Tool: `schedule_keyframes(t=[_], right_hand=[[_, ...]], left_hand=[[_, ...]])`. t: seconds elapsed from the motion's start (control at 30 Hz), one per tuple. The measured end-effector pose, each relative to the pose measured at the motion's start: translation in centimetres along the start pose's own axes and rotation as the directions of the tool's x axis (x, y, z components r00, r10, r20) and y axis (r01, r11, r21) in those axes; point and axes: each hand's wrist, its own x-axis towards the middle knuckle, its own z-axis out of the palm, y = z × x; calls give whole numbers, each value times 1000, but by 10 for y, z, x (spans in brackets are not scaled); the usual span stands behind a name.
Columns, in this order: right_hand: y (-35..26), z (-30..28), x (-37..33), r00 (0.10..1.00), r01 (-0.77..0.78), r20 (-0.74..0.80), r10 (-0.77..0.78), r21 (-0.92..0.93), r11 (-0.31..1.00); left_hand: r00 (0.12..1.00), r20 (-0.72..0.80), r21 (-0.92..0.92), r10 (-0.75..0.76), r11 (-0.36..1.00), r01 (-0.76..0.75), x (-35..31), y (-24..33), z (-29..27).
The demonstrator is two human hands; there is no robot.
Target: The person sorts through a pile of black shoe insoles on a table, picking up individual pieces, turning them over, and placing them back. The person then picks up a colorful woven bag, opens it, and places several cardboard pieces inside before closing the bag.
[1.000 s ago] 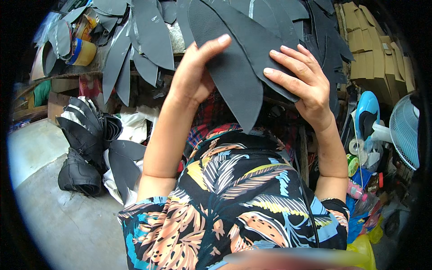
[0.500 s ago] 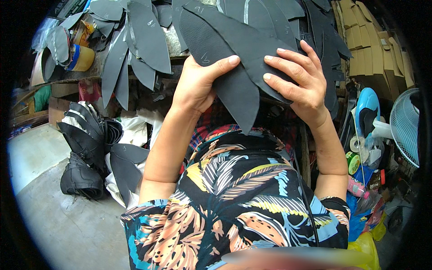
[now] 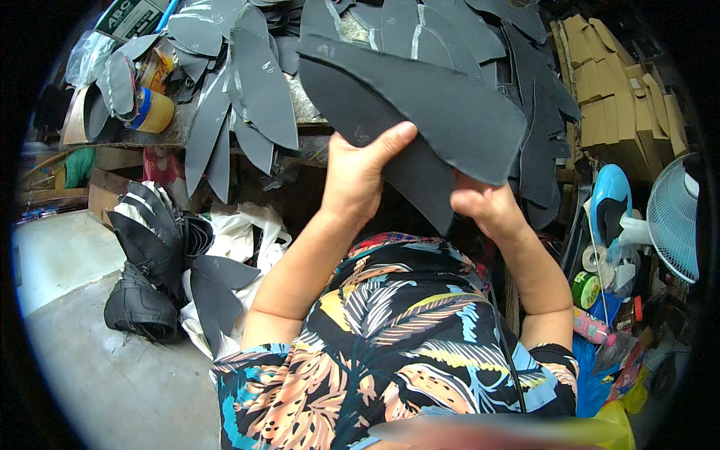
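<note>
A black leather-like shoe-upper piece (image 3: 442, 101) with pointed, leaf-shaped lobes is raised in front of me, one lobe lying over the other lobe (image 3: 341, 97). My left hand (image 3: 354, 178) grips its lower lobe, thumb on top and fingers hidden underneath. At the right end, my right hand (image 3: 491, 208) is closed on the lower edge; most of its fingers are out of sight behind the material. Beyond the held piece, many similar black pieces (image 3: 259, 82) with chalk-like marks and pale strips along some edges cover the workbench and hang over its front.
On the bench's left stands a yellowish jar (image 3: 154, 112) with a blue rim. Bundled black pieces (image 3: 142, 304) and white cloth (image 3: 255, 229) lie at lower left. To the right are stacked cardboard pieces (image 3: 611, 90), a fan (image 3: 671, 217), a pink bottle (image 3: 592, 326) and plastic bags.
The upper lobe has swung to the right and flattened out. My right hand has gone from spread on top of it to closed at its lower right edge. My left hand keeps its hold.
</note>
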Motion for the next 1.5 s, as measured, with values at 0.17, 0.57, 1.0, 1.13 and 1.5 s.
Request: schedule_keyframes(t=[0.17, 0.57, 1.0, 1.13, 1.5], right_hand=[[2, 12, 10, 927, 24, -360, -103, -220, 975], [-14, 9, -22, 937, 2, -304, -172, -486, 874], [-20, -39, -56, 770, -34, -606, -199, -350, 936], [-30, -69, -77, 679, -16, -637, -364, -508, 861], [-41, -97, -111, 510, 125, -807, -298, -273, 954]], left_hand=[[1000, -20, 42, -7, 999, 8, -9, -10, 9], [996, -47, -121, 78, 989, -83, 25, 3, -22], [972, 159, 137, -175, 979, 154, 17, -5, -17], [979, 154, 632, 135, 748, -202, 31, 8, -12], [596, 799, 448, -80, -583, -678, 141, -10, 27]])
